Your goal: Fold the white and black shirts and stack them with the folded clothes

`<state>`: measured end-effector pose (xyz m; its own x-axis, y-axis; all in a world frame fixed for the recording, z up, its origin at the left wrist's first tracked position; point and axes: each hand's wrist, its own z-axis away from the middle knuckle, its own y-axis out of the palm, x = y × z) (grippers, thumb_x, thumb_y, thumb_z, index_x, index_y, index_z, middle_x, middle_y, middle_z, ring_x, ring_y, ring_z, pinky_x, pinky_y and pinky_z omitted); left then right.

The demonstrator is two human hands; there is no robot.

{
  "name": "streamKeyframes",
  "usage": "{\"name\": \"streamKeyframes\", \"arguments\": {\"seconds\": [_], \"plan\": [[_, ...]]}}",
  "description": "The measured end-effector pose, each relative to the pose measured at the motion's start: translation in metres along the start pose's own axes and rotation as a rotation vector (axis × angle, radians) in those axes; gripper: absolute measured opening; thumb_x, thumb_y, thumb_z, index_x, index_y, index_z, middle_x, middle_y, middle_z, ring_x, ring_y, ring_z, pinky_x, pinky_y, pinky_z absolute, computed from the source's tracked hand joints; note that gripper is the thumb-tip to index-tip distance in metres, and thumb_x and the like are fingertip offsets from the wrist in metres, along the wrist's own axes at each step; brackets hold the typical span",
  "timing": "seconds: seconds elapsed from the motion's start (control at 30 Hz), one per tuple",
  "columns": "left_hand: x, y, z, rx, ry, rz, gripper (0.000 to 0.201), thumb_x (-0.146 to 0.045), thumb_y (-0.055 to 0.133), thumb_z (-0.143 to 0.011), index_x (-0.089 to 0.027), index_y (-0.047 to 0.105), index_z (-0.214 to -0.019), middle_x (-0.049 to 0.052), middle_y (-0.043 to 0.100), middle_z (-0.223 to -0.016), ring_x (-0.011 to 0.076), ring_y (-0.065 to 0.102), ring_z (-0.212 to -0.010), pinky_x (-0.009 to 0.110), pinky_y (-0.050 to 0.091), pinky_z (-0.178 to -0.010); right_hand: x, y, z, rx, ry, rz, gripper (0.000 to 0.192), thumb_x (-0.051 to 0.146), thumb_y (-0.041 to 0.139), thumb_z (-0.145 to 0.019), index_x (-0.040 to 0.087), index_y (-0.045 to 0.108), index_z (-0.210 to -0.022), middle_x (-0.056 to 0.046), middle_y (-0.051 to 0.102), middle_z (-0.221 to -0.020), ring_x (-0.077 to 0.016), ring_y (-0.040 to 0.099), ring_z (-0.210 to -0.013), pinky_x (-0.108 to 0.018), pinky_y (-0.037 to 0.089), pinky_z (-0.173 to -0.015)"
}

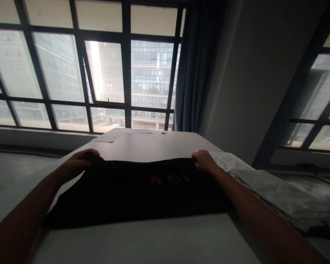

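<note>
A black garment (137, 190) with red lettering lies spread across the white table (154, 146) in front of me. My left hand (81, 158) grips its far left corner, fingers curled over the fabric edge. My right hand (205, 160) grips the far right corner the same way. Both arms reach forward over the cloth, and the far edge between the hands is slightly raised off the table.
A pale grey cloth (269, 190) lies folded on the table's right side, close to my right forearm. Sheets of paper (118, 134) rest at the table's far edge. Large windows (104, 69) and a dark curtain (198, 66) stand behind.
</note>
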<state>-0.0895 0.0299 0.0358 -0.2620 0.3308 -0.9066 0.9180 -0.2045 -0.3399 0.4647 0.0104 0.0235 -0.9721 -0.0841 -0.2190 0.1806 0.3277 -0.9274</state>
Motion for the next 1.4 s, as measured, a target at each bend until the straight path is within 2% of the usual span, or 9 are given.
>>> {"name": "streamKeyframes", "arguments": {"seconds": [0.07,0.13,0.3,0.47,0.73,0.87,0.97,1.17,1.4], "plan": [[-0.004,-0.015,0.007,0.251,-0.056,-0.037,0.061,-0.055,0.073,-0.055,-0.023,0.069,-0.107,0.003,0.07,-0.079,0.0275,0.064,-0.078,0.037,0.053,-0.076,-0.006,-0.007,0.013,0.141,-0.025,-0.047,0.02,0.031,0.067,-0.073,0.022,0.074,-0.089,-0.008,0.073,-0.092,-0.0265,0.064,-0.095,-0.037,0.039,-0.096],[-0.003,-0.02,0.007,0.383,-0.105,-0.179,0.056,-0.061,0.068,-0.063,-0.025,0.071,-0.106,0.003,0.07,-0.077,0.0266,0.065,-0.079,0.036,0.052,-0.078,-0.01,-0.01,0.024,0.311,-0.032,-0.111,0.024,0.046,0.073,-0.07,0.025,0.074,-0.08,-0.006,0.074,-0.087,-0.0265,0.065,-0.089,-0.037,0.043,-0.089],[0.033,0.009,-0.021,0.075,-0.232,-0.737,0.062,-0.072,0.051,-0.071,-0.017,0.073,-0.091,0.011,0.073,-0.089,0.0332,0.066,-0.088,0.041,0.051,-0.079,-0.025,0.002,0.028,0.39,0.263,-0.121,0.059,0.069,0.046,-0.085,0.017,0.075,-0.084,-0.015,0.073,-0.089,-0.0287,0.067,-0.086,-0.037,0.048,-0.077],[0.078,0.025,-0.041,-0.106,-0.334,-1.004,0.084,-0.071,0.05,-0.07,-0.01,0.06,-0.127,0.023,0.062,-0.126,0.039,0.06,-0.112,0.048,0.048,-0.09,-0.046,0.023,0.019,0.329,0.519,0.049,0.041,0.045,0.068,-0.079,0.016,0.072,-0.107,-0.016,0.068,-0.114,-0.0316,0.063,-0.106,-0.037,0.049,-0.081],[0.091,0.007,-0.066,-0.229,-0.394,-0.801,0.067,-0.05,0.064,-0.07,-0.011,0.062,-0.124,0.019,0.07,-0.112,0.0341,0.068,-0.096,0.039,0.054,-0.079,-0.087,0.057,0.002,0.268,0.603,-0.292,0.056,0.055,0.064,-0.079,0.012,0.069,-0.114,-0.017,0.067,-0.118,-0.0315,0.063,-0.108,-0.036,0.048,-0.086],[0.082,-0.005,-0.081,-0.221,-0.324,-0.72,0.039,-0.042,0.068,-0.065,-0.017,0.075,-0.094,0.013,0.074,-0.101,0.0324,0.069,-0.095,0.037,0.053,-0.084,-0.101,0.069,-0.003,0.215,0.564,-0.493,0.037,0.033,0.075,-0.072,0.011,0.074,-0.101,-0.014,0.073,-0.102,-0.0286,0.067,-0.098,-0.033,0.049,-0.084],[0.076,-0.014,-0.085,-0.297,-0.239,-0.633,0.037,-0.043,0.07,-0.063,-0.021,0.076,-0.091,0.009,0.076,-0.096,0.0324,0.068,-0.097,0.039,0.053,-0.087,-0.106,0.075,-0.005,0.179,0.537,-0.582,0.034,0.019,0.073,-0.07,0.013,0.075,-0.104,-0.008,0.075,-0.091,-0.0215,0.069,-0.087,-0.025,0.05,-0.078],[0.086,-0.017,-0.088,-0.374,-0.261,-0.555,0.044,-0.045,0.069,-0.068,-0.02,0.076,-0.103,0.01,0.076,-0.099,0.034,0.068,-0.099,0.043,0.055,-0.088,-0.103,0.089,-0.006,0.081,0.613,-0.563,0.035,0.021,0.056,-0.085,0.012,0.071,-0.115,-0.01,0.073,-0.105,-0.0194,0.069,-0.094,-0.023,0.05,-0.08],[0.104,-0.015,-0.093,-0.19,-0.278,-0.7,0.049,-0.042,0.072,-0.065,-0.016,0.075,-0.106,0.014,0.073,-0.109,0.0351,0.067,-0.103,0.043,0.053,-0.092,-0.07,0.076,-0.003,0.127,0.494,-0.259,0.044,0.037,0.062,-0.084,0.014,0.067,-0.121,-0.018,0.06,-0.127,-0.0312,0.059,-0.113,-0.038,0.045,-0.094]]}}
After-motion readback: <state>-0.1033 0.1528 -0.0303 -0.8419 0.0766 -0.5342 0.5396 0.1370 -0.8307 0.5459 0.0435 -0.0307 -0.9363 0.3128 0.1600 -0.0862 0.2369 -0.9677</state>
